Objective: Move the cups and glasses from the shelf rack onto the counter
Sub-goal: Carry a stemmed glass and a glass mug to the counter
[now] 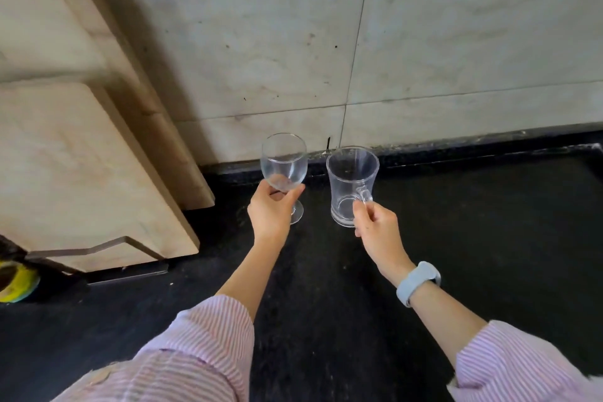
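Observation:
A clear stemmed wine glass [284, 161] stands upright near the back of the black counter [456, 238], its foot low over or on the surface. My left hand [270, 210] wraps the bottom of its bowl and stem. To its right a clear glass mug [350, 183] with a side handle stands upright on the counter. My right hand [378, 227] pinches that handle from the near side. The two glasses stand side by side, a small gap between them. The shelf rack is out of view.
A pale wooden cabinet [81, 157] hangs over the counter's left part, close to the wine glass. A grey tiled wall [424, 42] rises behind the counter. A yellow-green object [16, 281] sits at the far left edge.

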The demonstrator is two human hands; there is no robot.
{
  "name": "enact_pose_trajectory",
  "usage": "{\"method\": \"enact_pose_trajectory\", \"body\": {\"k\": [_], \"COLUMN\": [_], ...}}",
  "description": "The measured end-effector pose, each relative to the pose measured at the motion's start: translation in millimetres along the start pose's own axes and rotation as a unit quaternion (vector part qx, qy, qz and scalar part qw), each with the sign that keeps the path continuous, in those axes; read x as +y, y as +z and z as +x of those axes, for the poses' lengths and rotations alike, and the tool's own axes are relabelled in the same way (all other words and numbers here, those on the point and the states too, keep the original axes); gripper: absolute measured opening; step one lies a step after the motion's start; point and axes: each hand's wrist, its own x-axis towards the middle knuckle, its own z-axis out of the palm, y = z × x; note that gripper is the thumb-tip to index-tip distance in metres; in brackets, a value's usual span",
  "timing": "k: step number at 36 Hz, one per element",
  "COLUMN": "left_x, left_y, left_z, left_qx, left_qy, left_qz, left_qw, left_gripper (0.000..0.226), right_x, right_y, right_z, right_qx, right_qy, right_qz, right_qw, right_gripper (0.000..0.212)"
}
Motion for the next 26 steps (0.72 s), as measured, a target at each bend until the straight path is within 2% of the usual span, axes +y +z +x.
{"method": "enact_pose_trajectory", "body": {"k": [12,18,22,26], "left_x": [-16,-19,-22,-22], "left_y": [24,29,27,19], "left_z": [24,25,18,3], "left_qx": [0.013,0.007,0.006,-0.002], "left_qy": [0.026,0.026,0.028,0.044], "left_qz": [-0.019,-0.01,0.014,0.094], "left_qw": [0.999,1.0,0.999,0.995], "left_gripper": [0.025,0.024,0.026,0.043], "right_x": [10,14,8,-1], "right_y": [21,21,18,15], "right_z": [36,33,30,23], "right_qx": [-0.004,-0.052,-0.032,-0.017], "right_qy": [-0.009,-0.025,-0.059,-0.089], "right_qz": [0.039,-0.005,-0.063,-0.148], "right_qw": [0.999,0.998,0.996,0.985], "right_gripper": [0.035,0.037,0.044,0.033]}}
